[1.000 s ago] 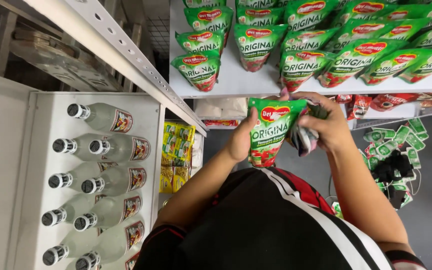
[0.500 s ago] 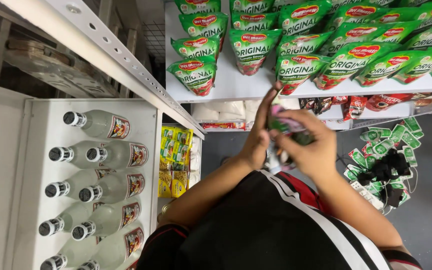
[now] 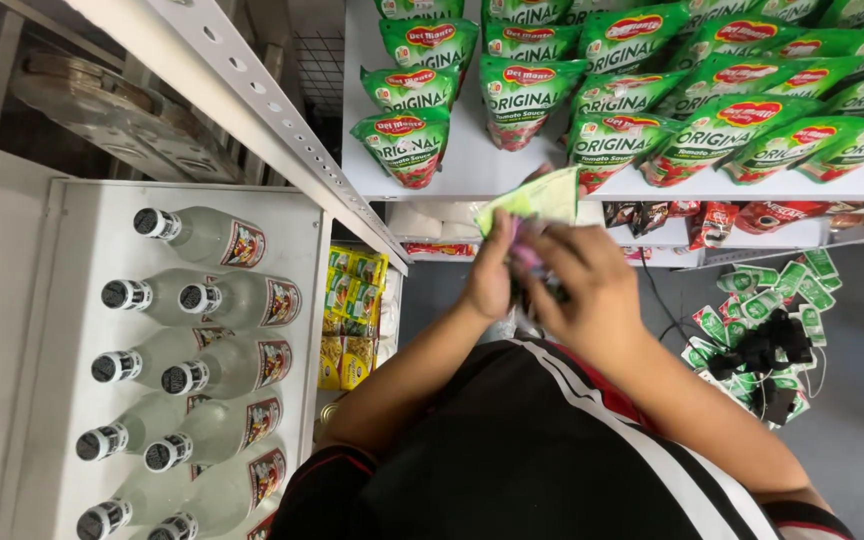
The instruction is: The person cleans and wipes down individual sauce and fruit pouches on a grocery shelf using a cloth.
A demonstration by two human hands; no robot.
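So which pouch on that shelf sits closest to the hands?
Find the white shelf stocked with green sauce pouches. In its left column, the front pouch sits at the shelf's edge, just left of the hands. Unlike its neighbours, no pouch lies before it.

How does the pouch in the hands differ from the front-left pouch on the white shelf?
The held pouch shows a pale green, mostly plain face, edge tilted; the shelf pouch lies flat, dark green and red printed front up. The held pouch is pinched between left hand and right hand; the shelf pouch lies untouched. Both look alike in size.
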